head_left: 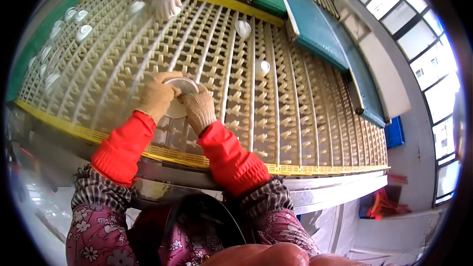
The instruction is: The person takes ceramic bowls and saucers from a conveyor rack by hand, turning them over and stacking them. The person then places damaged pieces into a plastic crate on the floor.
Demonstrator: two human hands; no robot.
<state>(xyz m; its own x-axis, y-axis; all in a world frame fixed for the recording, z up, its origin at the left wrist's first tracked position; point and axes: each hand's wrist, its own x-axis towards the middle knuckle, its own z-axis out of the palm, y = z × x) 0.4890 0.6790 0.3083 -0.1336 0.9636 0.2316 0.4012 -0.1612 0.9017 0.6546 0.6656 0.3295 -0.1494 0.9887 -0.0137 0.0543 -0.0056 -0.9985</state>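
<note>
Both my hands wear tan knit gloves and red sleeve covers, and they meet over the pegged conveyor rack (251, 118). My left hand (158, 94) is closed on the near-left edge of a round white dish (183, 84). From the other side, my right hand (199, 107) grips the same dish, its fingers partly hidden. The dish is tilted, and its rim shows between the gloves. Just below it, a pale round piece (176, 110) shows between my wrists; whether it is part of the dish or separate, I cannot tell.
Several white pieces (84, 33) lie at the rack's left, with others (242, 29) near its middle. Across the rack, a co-worker's white-gloved hand (168, 6) reaches over the pegs. Yellow edging (231, 167) borders the near side; a teal belt (320, 29) stands beyond at right.
</note>
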